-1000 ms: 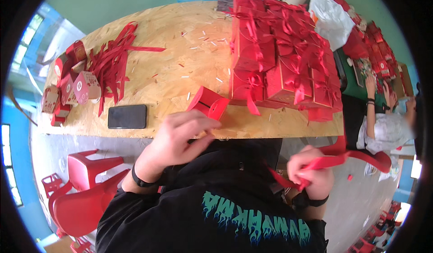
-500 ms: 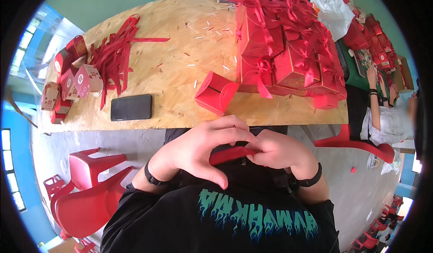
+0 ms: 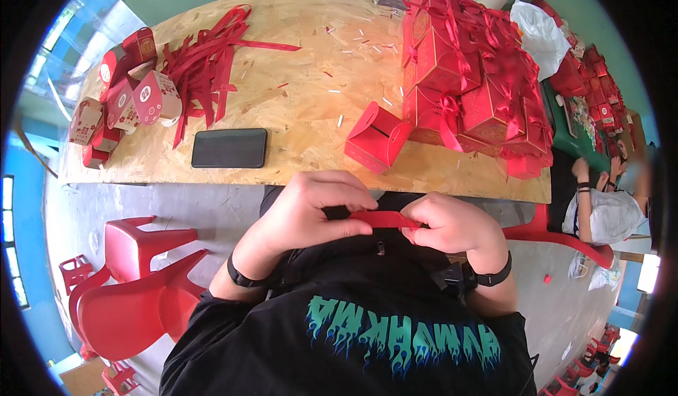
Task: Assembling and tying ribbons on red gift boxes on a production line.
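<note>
The right hand [image 3: 455,230] is clenching its thumb and forefinger on a red ribbon [image 3: 387,219], near the ribbon's right end. The left hand [image 3: 314,209] is curving around the other end; its thumb and fingers are standing partly apart, and I cannot tell if they are gripping the ribbon or only touching it. The ribbon is lying between both hands, its long axis running left to right, about parallel to the counter's near edge, and it is hanging just outside this edge, above the lap. Beyond the fingers, a red gift box [image 3: 376,142] is sitting on the counter [image 3: 304,134], near that same edge, well within reach of both hands. Stacked ribboned boxes [image 3: 455,78] are standing just right of it; a black smartphone [image 3: 229,149] is lying to its left, also by the near edge.
</note>
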Motion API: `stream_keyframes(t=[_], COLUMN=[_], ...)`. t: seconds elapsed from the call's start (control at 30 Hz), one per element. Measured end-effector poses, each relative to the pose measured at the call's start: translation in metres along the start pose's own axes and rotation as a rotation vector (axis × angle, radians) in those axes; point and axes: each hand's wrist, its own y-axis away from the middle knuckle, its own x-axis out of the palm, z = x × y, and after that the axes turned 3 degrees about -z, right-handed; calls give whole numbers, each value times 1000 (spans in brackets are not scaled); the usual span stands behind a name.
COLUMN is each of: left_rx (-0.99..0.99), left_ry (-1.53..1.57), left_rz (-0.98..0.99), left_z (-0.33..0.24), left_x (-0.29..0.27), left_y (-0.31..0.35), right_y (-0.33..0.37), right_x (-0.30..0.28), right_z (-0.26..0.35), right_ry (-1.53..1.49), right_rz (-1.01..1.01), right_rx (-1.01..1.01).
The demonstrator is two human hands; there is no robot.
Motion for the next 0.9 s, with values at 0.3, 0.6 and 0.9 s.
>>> stream_keyframes(t=[0.3,0.6,0.9], left_rx=[63,106,279], left_ry=[-53,-179,-408], left_rz=[-15,-82,-25], left_z=[-4,6,3], left_x=[2,13,25], left_y=[-3,-7,-32], right_y=[-3,8,2], right_x=[-6,-7,-3], right_z=[-6,-10,-23], right_ry=[47,11,-71], right_rz=[-65,-126,-140], right_rx=[-6,3,-101])
